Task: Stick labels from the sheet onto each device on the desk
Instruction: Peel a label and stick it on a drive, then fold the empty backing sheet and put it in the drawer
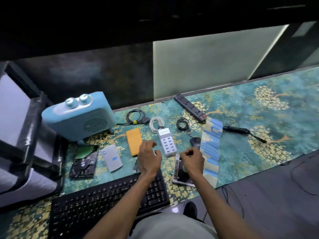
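The label sheet (211, 144), a long strip with blue labels, lies right of my hands. My right hand (192, 160) hovers beside it with fingertips pinched on a thin pale sliver, apparently a label seen edge-on. With fingers loosely curled, my left hand (149, 157) hovers empty between the orange device (133, 140) and the white multi-port USB charger (166, 142). A blue label (114, 159) is stuck on the grey power bank (112, 157). Beneath my right hand lies a silver-framed dark device (180, 176), partly hidden.
On the patterned desk stand a blue heater (77, 116), two bare hard drives (84, 161), a black keyboard (96, 204), a black mouse (195, 141), a power strip (189, 107), coiled cables (135, 116) and a black plug lead (241, 131). A grey-and-black case (20, 135) borders the left.
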